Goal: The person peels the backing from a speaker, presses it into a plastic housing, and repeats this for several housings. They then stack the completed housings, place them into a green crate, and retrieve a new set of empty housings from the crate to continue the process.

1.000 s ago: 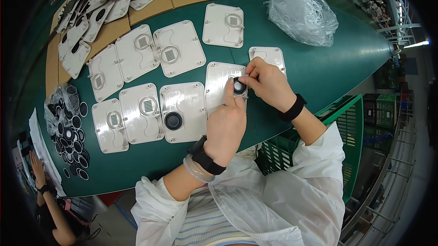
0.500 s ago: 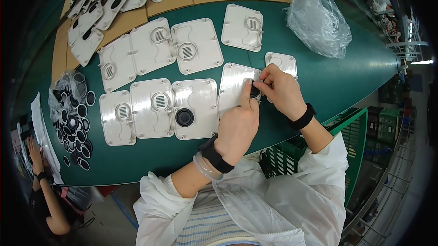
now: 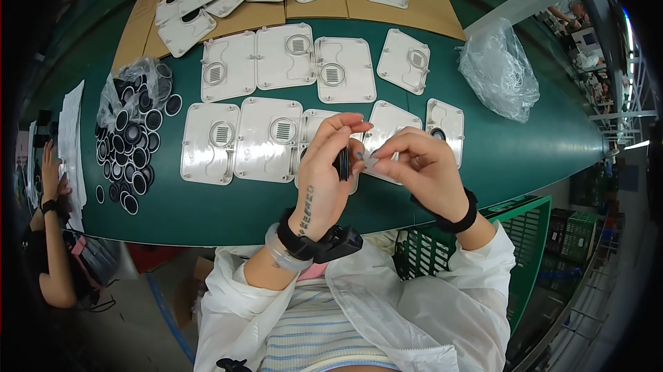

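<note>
My left hand is raised over the bench, curled around several thin black round discs seen edge-on. Opposite it, my right hand pinches a small pale piece too small to name. Beneath both hands lies a white plastic panel, partly covered. Another white panel is mostly hidden by my left hand. To the right, a smaller-looking white panel has a black disc on it. Two panels at the left, one a white panel, show bare slotted round grilles.
Several white panels form a back row on the green bench. Loose black discs with white rims are heaped at left beside a plastic bag. Finished-looking panels pile on cardboard. A clear bag lies right; a green crate stands below.
Both hands have lifted off the panel they were touching and come nearer me. My left hand has turned, showing the black discs in it. The whole view has shifted.
</note>
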A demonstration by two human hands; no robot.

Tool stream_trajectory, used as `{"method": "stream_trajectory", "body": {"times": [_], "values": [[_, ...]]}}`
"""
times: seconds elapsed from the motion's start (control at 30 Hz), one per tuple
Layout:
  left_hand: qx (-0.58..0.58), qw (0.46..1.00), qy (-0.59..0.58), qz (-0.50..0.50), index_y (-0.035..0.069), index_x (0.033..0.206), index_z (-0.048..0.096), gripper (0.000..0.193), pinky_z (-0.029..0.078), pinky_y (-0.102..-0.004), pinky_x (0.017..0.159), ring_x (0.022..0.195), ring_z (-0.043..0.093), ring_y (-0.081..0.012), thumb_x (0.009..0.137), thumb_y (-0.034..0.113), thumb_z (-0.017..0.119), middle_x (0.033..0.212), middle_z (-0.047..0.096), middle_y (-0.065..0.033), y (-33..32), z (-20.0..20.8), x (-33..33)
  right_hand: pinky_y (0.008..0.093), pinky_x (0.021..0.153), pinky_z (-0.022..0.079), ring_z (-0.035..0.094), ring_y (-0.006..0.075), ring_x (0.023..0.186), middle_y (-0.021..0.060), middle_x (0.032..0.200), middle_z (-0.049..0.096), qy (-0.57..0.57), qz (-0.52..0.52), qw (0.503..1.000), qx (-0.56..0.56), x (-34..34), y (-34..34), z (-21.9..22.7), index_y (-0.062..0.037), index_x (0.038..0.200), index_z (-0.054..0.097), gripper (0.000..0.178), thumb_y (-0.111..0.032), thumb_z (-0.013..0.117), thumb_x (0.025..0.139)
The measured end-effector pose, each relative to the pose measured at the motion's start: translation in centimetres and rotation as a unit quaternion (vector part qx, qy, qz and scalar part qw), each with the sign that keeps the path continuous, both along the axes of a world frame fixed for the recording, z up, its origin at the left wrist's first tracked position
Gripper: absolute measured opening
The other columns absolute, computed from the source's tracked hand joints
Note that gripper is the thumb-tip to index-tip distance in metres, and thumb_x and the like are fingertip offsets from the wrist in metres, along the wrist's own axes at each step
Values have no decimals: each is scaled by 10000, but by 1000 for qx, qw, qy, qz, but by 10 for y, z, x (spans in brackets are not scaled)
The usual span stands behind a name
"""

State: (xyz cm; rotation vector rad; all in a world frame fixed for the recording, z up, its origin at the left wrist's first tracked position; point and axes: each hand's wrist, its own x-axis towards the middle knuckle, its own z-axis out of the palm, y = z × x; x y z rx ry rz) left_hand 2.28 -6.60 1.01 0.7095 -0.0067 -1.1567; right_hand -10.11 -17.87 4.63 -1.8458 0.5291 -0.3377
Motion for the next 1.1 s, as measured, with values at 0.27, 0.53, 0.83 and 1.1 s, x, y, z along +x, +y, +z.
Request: {"method": "stream_trajectory", "body": {"times": [0.27,0.53,0.83,1.1], "values": [[12,991,-126,52,-13,1134,520,266,372,-221,645,710,432,-91,951,151,421,1073,561,-98,9,1,-1,165,581,395,503,18,646,3,807,598,90,41,995,1,22,25,10,4,885,641,151,-30,749,785],[-36,997,-65,38,-23,1125,522,286,385,-232,686,698,429,-96,926,154,419,1040,553,-89,16,-7,3,194,487,307,378,8,531,-22,715,572,14,13,978,206,25,32,-7,-10,897,665,175,-98,764,782],[-10,997,44,55,7,1092,560,265,408,-265,680,733,492,-107,917,174,451,981,580,-75,12,-10,1,153,507,318,408,-3,563,-20,801,594,30,-48,998,42,16,29,0,-5,877,620,80,6,676,822],[49,998,26,9,33,949,611,201,371,-243,580,694,459,-84,937,222,545,843,582,-18,45,-11,-12,197,490,388,531,63,582,30,873,653,-96,-42,961,-256,12,25,2,-30,855,614,131,20,692,764]]}}
